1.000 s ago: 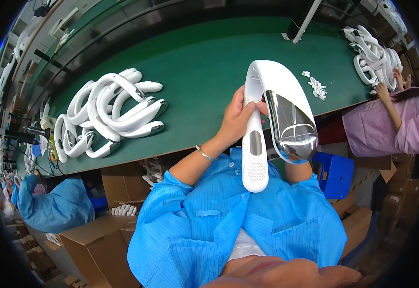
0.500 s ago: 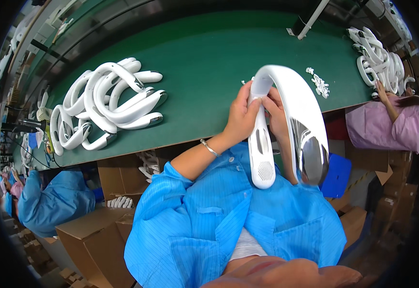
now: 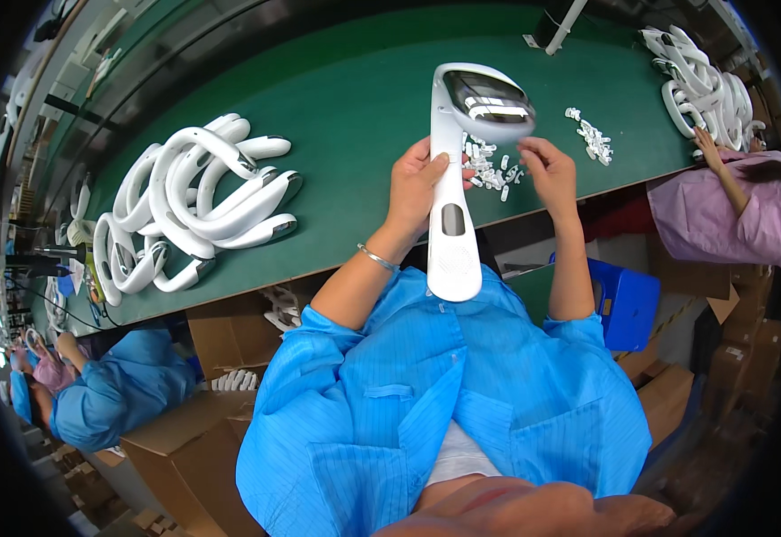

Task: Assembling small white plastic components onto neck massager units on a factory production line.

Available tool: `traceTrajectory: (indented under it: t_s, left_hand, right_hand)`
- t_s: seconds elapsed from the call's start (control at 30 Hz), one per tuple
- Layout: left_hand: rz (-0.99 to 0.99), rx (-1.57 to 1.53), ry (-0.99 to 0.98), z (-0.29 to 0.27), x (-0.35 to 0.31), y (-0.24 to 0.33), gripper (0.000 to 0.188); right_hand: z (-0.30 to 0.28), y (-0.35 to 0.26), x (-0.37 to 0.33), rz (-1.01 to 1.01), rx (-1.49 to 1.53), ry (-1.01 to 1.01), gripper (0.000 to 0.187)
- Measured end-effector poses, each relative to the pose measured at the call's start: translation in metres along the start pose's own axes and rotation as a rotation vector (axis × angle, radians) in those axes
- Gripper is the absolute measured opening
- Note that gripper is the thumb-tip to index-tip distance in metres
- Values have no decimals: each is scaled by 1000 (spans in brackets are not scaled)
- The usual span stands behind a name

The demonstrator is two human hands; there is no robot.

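Observation:
My left hand (image 3: 415, 188) is closed round one arm of a white U-shaped neckband device (image 3: 456, 255), held upright over the table's near edge. A dark oval window and a dotted patch show on its lower arm, and the far end has a glossy dark cap. To the right, apart from the device, my right hand (image 3: 550, 174) has thumb and fingers drawn together; whatever is between them is too small to make out. Small white plastic pieces (image 3: 495, 176) lie scattered on the table behind the device, close to my right fingertips.
Several similar white devices (image 3: 198, 192) are heaped on the green table (image 3: 346, 116) at left. More small white pieces (image 3: 594, 143) lie farther right. Another heap (image 3: 699, 85) stands by a person in pink (image 3: 721, 210). Below are a blue bin (image 3: 628, 304) and cardboard boxes (image 3: 185, 456).
My right hand has let go of the device and moved right. In my left hand the device has turned and shifted left, uncovering the small white pieces behind it.

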State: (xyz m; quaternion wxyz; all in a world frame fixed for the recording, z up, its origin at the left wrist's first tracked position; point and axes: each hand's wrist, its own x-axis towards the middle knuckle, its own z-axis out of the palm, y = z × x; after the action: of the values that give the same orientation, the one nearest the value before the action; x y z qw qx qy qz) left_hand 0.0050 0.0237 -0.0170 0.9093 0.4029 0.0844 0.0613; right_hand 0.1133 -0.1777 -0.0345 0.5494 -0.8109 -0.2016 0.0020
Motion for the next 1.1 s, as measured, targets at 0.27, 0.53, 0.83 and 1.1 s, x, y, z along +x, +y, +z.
traceTrajectory:
  t_s: [0.27,0.53,0.83,1.1]
  left_hand:
    - [-68,-84,95,-20,11,0,26]
    - [-138,88,104,-18,7,17,29]
    - [-126,128,116,-20,24,1,27]
    - [-135,213,39,3,23,-5,33]
  right_hand:
    - [21,-4,22,-296,-418,-229,22]
    - [22,17,42,-263,-477,-301,12]
    - [21,9,34,131,75,-173,8]
    - [25,-31,20,228,681,-261,17]
